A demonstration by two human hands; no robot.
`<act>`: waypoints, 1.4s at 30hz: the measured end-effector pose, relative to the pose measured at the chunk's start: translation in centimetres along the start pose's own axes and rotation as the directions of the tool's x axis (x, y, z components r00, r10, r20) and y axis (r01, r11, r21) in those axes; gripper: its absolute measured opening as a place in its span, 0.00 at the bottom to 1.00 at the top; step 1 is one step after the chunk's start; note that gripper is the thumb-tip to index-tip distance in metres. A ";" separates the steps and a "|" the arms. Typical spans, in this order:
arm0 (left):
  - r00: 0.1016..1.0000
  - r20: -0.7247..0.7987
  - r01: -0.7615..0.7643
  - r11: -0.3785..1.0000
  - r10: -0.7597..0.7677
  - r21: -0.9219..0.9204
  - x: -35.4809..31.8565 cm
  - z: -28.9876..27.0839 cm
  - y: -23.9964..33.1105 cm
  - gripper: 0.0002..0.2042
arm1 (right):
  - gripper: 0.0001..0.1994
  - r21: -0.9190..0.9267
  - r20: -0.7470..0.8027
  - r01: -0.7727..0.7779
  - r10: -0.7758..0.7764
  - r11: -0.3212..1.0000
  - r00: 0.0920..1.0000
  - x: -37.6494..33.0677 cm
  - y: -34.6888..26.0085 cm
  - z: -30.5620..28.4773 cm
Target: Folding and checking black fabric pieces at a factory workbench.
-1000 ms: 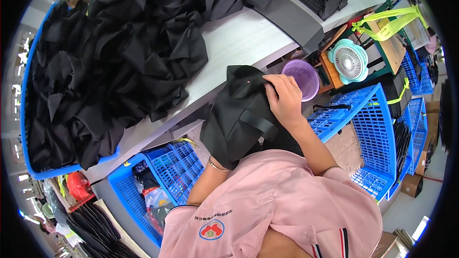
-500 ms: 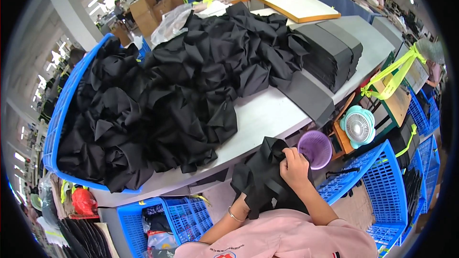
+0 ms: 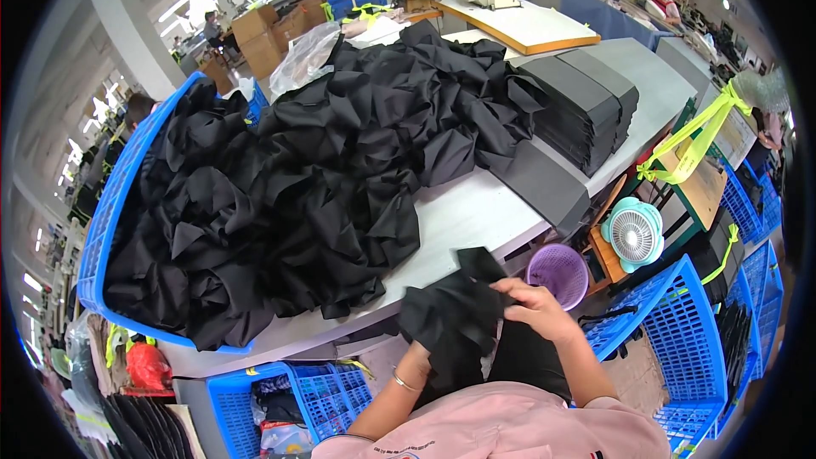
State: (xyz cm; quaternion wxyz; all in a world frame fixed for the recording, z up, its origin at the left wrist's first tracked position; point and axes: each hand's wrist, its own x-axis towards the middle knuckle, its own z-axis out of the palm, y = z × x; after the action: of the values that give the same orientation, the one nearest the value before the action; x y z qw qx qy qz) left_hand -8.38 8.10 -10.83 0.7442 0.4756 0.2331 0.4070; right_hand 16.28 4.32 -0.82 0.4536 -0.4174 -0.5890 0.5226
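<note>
1. While the right hand [image 3: 542,313] pinches the right edge of a black cloth [image 3: 450,314] between thumb and fingers, the cloth hangs to the left of that grip, in front of the lap.
2. The left hand [image 3: 416,358] goes in under the cloth's lower left part; its fingers are hidden, so I cannot tell how they grip.
3. 1 flap rises above the right fingertips and overlaps the near edge of the table [image 3: 480,217] in this view (whether it touches there, I cannot tell).
4. Past that edge, bare tabletop lies between the black pile [image 3: 340,161] and a grey panel [image 3: 544,187].
5. The purple bin [image 3: 557,276] stands near the right hand; 2 blue crates, left [image 3: 234,416] and right [image 3: 693,336], flank the person.
</note>
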 end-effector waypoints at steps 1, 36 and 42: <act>0.980 -0.132 0.059 0.859 -0.146 -0.508 -0.1 -1.0 0.0 0.21 | 0.07 0.000 -0.002 -0.006 0.006 1.000 1.000 -0.1 -1.2 -0.7; 0.980 0.045 0.195 0.907 -0.192 -0.373 16.3 -3.2 5.3 0.13 | 0.11 -0.236 -0.441 -0.258 0.133 0.937 0.887 13.9 9.7 -1.5; 0.946 0.117 0.323 0.911 -0.302 -0.257 15.6 -4.6 6.6 0.18 | 0.14 0.167 -0.165 -0.316 0.342 0.934 0.925 14.9 6.7 -3.2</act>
State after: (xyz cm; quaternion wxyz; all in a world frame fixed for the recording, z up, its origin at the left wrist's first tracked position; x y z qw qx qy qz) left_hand -5.56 24.82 -6.28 0.8661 0.3403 0.2198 0.2928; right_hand 15.90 20.12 -5.86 0.4416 -0.5265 -0.4267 0.5880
